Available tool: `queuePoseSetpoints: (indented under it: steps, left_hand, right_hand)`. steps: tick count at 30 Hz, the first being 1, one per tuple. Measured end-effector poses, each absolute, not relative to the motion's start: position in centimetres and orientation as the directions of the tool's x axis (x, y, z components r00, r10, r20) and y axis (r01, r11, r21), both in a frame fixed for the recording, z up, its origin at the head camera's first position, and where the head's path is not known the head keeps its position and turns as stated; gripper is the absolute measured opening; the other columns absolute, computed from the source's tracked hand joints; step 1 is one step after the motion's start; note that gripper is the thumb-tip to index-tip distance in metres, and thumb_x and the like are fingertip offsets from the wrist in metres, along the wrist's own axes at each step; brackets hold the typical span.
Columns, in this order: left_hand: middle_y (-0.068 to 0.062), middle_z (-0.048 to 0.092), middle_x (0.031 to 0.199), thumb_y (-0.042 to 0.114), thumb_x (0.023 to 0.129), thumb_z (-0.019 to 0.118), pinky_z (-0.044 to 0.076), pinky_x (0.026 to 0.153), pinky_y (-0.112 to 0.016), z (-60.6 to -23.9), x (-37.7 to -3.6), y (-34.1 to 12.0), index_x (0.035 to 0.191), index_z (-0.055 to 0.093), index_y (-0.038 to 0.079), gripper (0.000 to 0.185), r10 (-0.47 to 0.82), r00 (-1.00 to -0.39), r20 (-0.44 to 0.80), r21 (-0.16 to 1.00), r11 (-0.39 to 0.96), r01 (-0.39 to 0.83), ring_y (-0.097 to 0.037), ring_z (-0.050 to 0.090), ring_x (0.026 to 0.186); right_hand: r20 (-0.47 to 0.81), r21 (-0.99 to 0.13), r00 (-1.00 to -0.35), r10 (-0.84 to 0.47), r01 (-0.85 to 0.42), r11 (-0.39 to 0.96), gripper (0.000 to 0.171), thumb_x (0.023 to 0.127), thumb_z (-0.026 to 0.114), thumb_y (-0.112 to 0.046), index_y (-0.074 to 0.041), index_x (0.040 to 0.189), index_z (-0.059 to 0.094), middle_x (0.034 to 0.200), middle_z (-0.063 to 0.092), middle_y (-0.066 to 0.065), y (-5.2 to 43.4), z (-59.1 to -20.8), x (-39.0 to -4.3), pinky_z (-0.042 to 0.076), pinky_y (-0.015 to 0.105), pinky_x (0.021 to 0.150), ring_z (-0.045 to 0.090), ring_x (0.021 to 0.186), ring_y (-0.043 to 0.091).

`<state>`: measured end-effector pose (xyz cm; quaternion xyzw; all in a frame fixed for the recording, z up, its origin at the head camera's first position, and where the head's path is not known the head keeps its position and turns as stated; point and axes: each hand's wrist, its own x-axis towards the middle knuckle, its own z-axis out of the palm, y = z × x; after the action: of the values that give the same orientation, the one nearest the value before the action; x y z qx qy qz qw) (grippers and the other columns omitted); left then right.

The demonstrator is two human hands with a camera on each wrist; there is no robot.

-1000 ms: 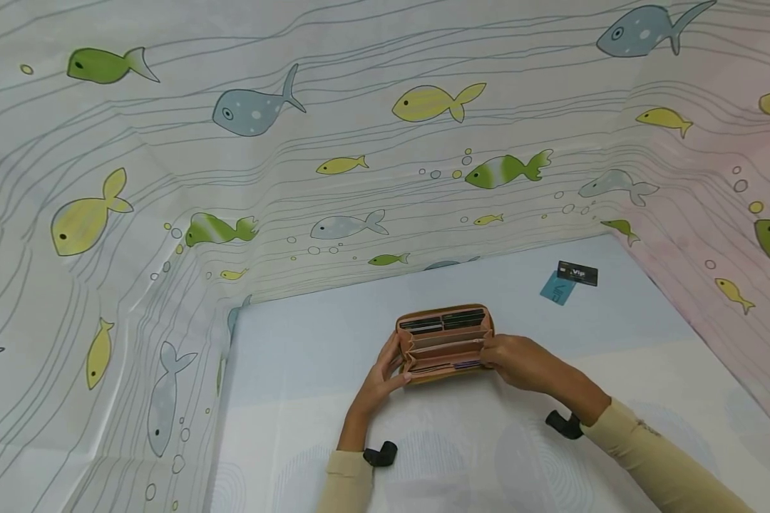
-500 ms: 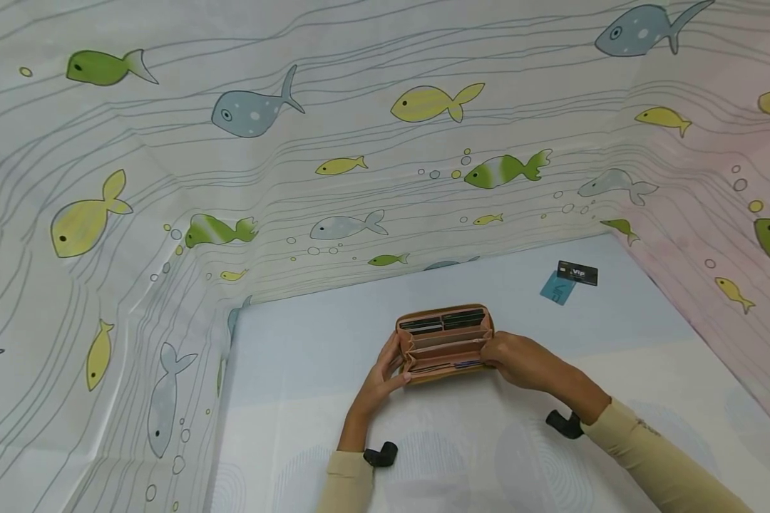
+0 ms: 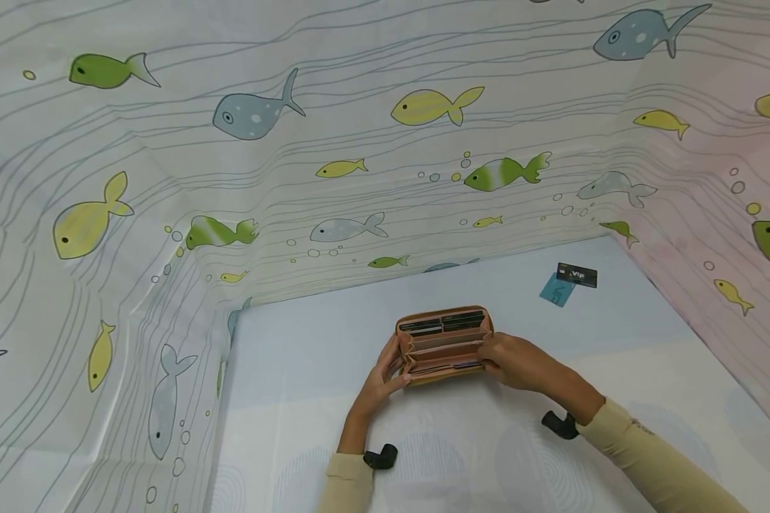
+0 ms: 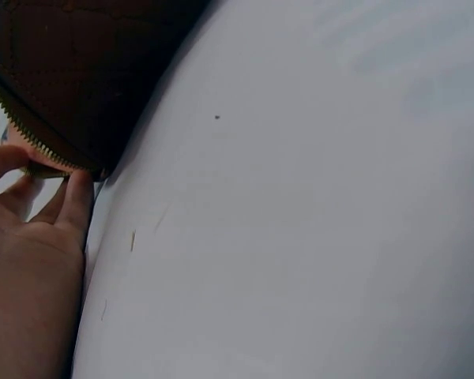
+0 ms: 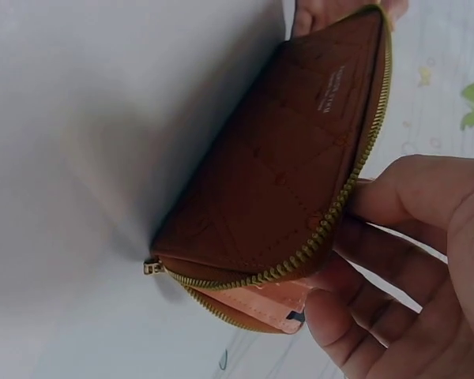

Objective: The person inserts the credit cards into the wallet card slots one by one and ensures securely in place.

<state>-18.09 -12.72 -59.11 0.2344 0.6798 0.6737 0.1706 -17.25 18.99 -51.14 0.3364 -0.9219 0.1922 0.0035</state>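
A brown zip-around wallet [image 3: 445, 379] stands on the table, unzipped and spread apart, its pink compartments facing up. Dark cards [image 3: 463, 320] fill the slots along its far side, and card edges show in the near side. My left hand [image 3: 377, 385] holds the wallet's left end, thumb on the near edge and fingers along the far side. At the right end, my right hand [image 3: 520, 362] grips the near panel. In the right wrist view, the thumb touches the gold zipper teeth [image 5: 363, 150] while other fingers reach into the opening, their tips partly hidden.
A black card [image 3: 580, 276] marked "Vip" overlaps a blue card [image 3: 555, 291] on the table at the back right. Fish-printed sheeting [image 3: 346, 192] rises behind the table and along both sides. A black wrist mount [image 3: 381, 457] sits on the left wrist.
My right hand has shifted slightly left and inward at the wallet's right end. My left hand, the wallet and the two loose cards have stayed in place.
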Motion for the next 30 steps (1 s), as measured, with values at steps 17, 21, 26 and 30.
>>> queuePoseSetpoints:
  steps: [17,21,26,30]
  left_hand:
    - [-0.017,-0.007,0.168,0.0,0.096,0.059,0.018,0.121,-0.059,-60.5,-18.4,-12.8,0.16,0.005,0.001,0.084,0.533,-0.841,0.096,0.995,-0.02,0.101,-0.039,0.009,0.154]
    - [-0.013,-0.006,0.169,0.0,0.097,0.059,0.019,0.121,-0.057,-62.1,-18.7,-12.8,0.161,0.006,0.006,0.083,0.525,-0.844,0.11,0.993,-0.016,0.119,-0.037,0.01,0.154]
    - [-0.021,-0.008,0.167,-0.004,0.096,0.058,0.017,0.12,-0.062,-60.2,-18.3,-12.7,0.158,0.003,-0.005,0.083,0.537,-0.838,0.098,0.994,-0.015,0.107,-0.042,0.008,0.153]
    - [-0.023,-0.008,0.166,-0.002,0.096,0.059,0.018,0.119,-0.062,-59.0,-18.1,-12.7,0.157,0.003,-0.008,0.083,0.544,-0.834,0.088,0.994,0.005,0.108,-0.043,0.009,0.153]
  right_hand:
    - [0.131,-0.321,-0.763,-0.634,-0.637,0.701,0.013,0.082,0.077,0.003,-0.009,0.087,0.075,0.084,0.066,-0.001,18.7,-51.3,-17.5,0.053,0.024,0.065,0.06,0.075,0.008]
    - [0.126,-0.328,-0.766,-0.63,-0.632,0.702,0.015,0.082,0.076,0.004,-0.009,0.087,0.076,0.084,0.067,-0.001,18.7,-51.3,-17.6,0.054,0.025,0.065,0.061,0.076,0.009]
    - [0.123,-0.325,-0.766,-0.631,-0.632,0.703,0.016,0.081,0.077,0.006,-0.009,0.085,0.076,0.082,0.066,-0.001,18.7,-51.4,-17.7,0.053,0.024,0.065,0.06,0.076,0.008]
    - [0.121,-0.318,-0.762,-0.636,-0.636,0.703,0.015,0.081,0.077,0.005,-0.01,0.083,0.075,0.082,0.066,-0.001,18.6,-51.4,-17.9,0.053,0.024,0.064,0.06,0.075,0.008]
